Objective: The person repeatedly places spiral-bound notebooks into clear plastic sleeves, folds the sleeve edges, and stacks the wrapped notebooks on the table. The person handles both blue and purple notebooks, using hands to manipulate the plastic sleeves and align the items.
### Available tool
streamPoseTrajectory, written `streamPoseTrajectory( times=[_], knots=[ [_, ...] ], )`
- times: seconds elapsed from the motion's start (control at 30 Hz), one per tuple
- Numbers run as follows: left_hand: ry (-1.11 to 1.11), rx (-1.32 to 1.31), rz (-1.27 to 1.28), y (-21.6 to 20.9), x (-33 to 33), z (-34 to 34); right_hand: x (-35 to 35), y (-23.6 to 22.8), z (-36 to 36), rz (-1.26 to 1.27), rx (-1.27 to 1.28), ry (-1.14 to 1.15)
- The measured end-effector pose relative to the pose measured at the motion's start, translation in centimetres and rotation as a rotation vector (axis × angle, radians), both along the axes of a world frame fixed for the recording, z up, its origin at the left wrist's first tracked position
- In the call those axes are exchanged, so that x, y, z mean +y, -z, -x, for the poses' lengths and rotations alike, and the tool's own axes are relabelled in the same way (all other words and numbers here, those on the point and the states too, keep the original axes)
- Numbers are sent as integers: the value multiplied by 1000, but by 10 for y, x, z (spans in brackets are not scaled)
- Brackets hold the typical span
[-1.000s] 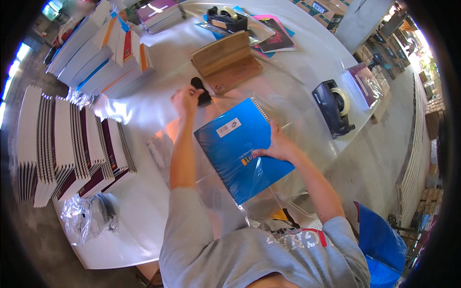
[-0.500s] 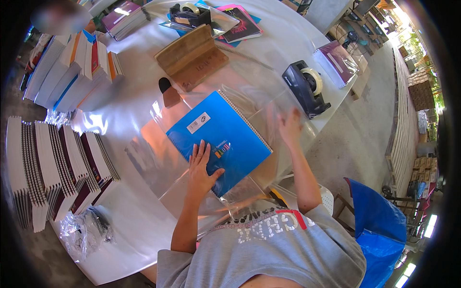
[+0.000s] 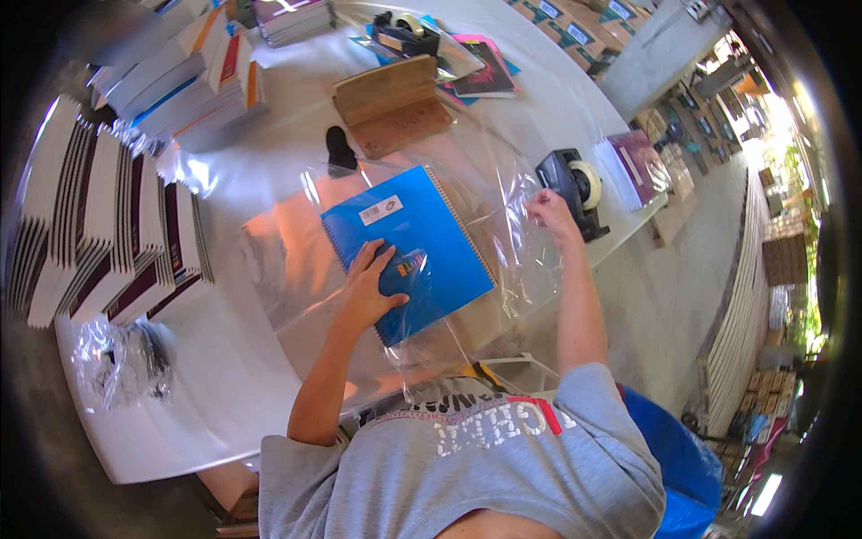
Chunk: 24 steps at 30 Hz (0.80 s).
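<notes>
A blue spiral-bound notebook point(image 3: 449, 260) lies tilted on the table, on a sheet of clear plastic film point(image 3: 516, 242) that spreads out past its edges. My left hand point(image 3: 366, 289) rests on the notebook's lower left part, fingers spread and open. To the right of the notebook, my right hand point(image 3: 555, 217) is closed in a pinch on the film, which rises in creases toward the fingertips. Just beyond that hand stands a black tape dispenser point(image 3: 561, 171) with a roll of tape. The film's exact edge in my fingers is hard to make out.
Stacks of spiral notebooks point(image 3: 117, 216) and thick books point(image 3: 193, 85) line the left side. A brown box-like stand point(image 3: 395, 108) and a second tape dispenser point(image 3: 409, 36) are farther back. A wrapped maroon notebook point(image 3: 633, 171) sits at the right edge; crumpled plastic point(image 3: 121, 359) lies near left.
My right hand has closed on the film and lifted it into creases beside the notebook. My left hand stays on the notebook. The whole view has shifted.
</notes>
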<state>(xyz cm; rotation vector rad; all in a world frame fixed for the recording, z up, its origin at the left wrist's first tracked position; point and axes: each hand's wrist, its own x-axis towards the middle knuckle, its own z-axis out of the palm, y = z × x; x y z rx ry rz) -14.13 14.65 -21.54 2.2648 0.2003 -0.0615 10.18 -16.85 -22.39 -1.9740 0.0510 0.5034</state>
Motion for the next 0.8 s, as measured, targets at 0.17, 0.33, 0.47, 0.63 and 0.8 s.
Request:
streamPoseTrajectory(
  times=[0.17, 0.33, 0.47, 0.63, 0.8],
  knots=[
    [-8, 56, -73, -18, -12, -8, 18, -69, 18, 191, -4, -298],
    [173, 14, -36, -25, -21, -22, 136, -61, 145, 259, -661, -811],
    [302, -8, -154, -21, -21, -21, 158, -16, 187, 243, -553, -742],
    [146, -96, -63, 4, -8, -21, 135, -73, 133, 112, 14, -1127],
    [76, -5, -200, -16, -19, -13, 167, -100, 98, 41, -557, -1238]
  ],
)
